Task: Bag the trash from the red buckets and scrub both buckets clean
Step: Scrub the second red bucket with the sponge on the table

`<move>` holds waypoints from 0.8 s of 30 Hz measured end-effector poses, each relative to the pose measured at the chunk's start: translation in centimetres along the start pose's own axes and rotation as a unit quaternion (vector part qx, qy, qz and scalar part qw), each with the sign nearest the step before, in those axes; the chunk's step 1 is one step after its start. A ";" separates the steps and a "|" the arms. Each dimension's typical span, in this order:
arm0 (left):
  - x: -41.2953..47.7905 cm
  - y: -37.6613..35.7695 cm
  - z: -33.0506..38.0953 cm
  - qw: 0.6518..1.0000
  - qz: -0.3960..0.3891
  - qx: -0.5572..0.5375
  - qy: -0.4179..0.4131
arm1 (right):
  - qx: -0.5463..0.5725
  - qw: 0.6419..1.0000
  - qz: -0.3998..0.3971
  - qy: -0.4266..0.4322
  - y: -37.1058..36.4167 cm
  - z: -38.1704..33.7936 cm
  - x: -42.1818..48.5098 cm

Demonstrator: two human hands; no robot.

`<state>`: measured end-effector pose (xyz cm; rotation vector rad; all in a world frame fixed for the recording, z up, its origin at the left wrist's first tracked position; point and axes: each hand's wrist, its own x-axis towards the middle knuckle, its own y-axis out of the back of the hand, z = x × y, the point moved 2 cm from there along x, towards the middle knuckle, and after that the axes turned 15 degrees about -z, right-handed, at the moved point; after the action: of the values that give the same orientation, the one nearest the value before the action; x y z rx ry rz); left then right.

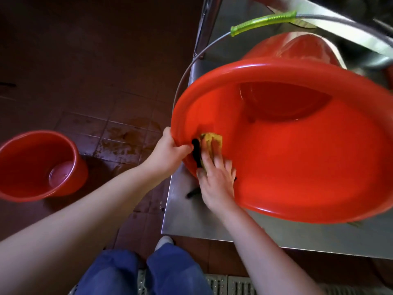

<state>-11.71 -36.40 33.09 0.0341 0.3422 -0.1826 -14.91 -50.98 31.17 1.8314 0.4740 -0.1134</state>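
Note:
A large red bucket (297, 150) lies tilted on its side on a steel counter (191, 220), its mouth facing me. My left hand (168, 154) grips its rim at the left edge. My right hand (217, 179) presses a yellow sponge (213, 143) flat against the inside wall just within the rim, fingers straight. The bucket's wire handle with a green grip (263, 23) arcs above it. A second red bucket (38, 165) stands upright on the floor at the left with a little water in its bottom.
The floor (85, 71) is dark brown tile with wet patches near the counter. A steel leg (209, 22) rises at the counter's far corner. A metal drain grate (231, 285) lies by my feet. Something black (192, 193) lies on the counter under the bucket.

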 end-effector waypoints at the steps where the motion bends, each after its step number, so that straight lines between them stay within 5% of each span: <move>1: 0.0 0.1 0.1 1.000 -0.006 0.009 -0.002 | 0.002 1.000 0.010 0.012 -0.1 0.1 -0.4; 9: -0.4 2.5 5.6 0.978 -0.015 0.199 -0.061 | -0.097 0.994 0.031 -0.037 4.5 9.5 10.2; 13: -0.1 1.7 5.0 0.985 0.016 0.152 -0.084 | -0.178 0.978 -0.005 -0.105 6.3 13.9 14.1; 17: 0.1 0.1 1.5 0.999 0.015 0.045 -0.022 | -0.157 0.983 -0.009 -0.095 6.2 13.3 14.6; 24: 0.2 0.2 1.4 0.992 0.022 0.111 -0.055 | 0.018 0.998 0.016 -0.049 0.3 1.7 4.0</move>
<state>-11.05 -36.35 34.39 0.2500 0.2108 -0.1780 -10.85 -51.59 29.60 1.8576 0.3751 -0.1906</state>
